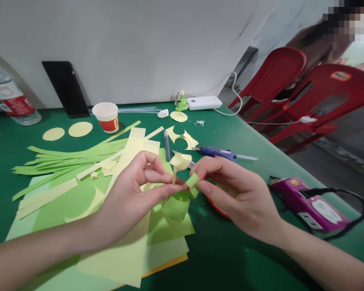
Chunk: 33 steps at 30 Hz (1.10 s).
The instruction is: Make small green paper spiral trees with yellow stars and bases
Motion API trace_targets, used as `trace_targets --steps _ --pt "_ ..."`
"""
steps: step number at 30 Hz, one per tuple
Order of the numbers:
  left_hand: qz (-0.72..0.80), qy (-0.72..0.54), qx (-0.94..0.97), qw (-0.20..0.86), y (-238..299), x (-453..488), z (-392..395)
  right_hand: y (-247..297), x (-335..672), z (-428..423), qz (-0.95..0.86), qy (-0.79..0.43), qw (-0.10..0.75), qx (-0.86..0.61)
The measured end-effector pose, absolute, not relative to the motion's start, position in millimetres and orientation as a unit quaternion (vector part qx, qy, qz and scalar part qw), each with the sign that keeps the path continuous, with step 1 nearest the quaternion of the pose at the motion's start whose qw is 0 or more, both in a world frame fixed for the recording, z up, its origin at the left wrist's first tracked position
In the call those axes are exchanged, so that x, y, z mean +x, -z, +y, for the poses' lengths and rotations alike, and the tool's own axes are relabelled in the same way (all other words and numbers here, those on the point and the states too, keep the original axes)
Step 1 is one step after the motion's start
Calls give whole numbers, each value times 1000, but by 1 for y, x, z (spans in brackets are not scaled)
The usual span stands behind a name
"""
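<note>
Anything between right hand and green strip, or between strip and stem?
Right hand to strip: nothing visible, it pinches it. Strip to stem: from this view, fingertips of the left hand, pinching the stem, sit between.

Kinda cute: the pale yellow paper piece point(181, 161) is cupped with flared edges, sitting atop a skinny, near-upright stem point(174, 177). Bent light-green paper strip point(193, 185) is right beside it, held midair.

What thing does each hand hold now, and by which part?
The left hand pinches a thin pale stem, below its cream paper top; the right hand pinches a green paper strip by its upper part.
</note>
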<state>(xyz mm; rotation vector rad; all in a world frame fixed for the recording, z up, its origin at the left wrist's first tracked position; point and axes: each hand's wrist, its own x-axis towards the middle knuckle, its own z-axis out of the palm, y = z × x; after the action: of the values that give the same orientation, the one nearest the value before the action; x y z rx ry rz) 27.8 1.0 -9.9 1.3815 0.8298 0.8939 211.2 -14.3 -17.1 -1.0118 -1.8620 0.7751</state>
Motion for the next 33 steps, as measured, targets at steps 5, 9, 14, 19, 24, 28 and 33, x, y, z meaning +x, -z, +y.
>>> trace_targets --steps 5,9,14,19,24,28,33 --pt "373 -370 592 610 5 25 5 10 211 -12 -761 -254 433 -411" --pt "358 -376 583 625 0 21 8 7 213 -11 -769 -251 433 -397" --pt "343 -400 565 634 0 19 11 10 216 -14 -756 -301 436 -384" --pt "359 -388 556 642 5 21 10 9 216 -15 -746 -351 424 -375" --pt "350 -379 556 652 10 23 8 4 216 -16 -769 -306 425 -366" --pt "364 -374 563 641 9 24 6 4 217 -18 -775 -309 423 -352" --pt "367 -370 592 615 8 25 4 7 219 -18 -777 -322 429 -330"
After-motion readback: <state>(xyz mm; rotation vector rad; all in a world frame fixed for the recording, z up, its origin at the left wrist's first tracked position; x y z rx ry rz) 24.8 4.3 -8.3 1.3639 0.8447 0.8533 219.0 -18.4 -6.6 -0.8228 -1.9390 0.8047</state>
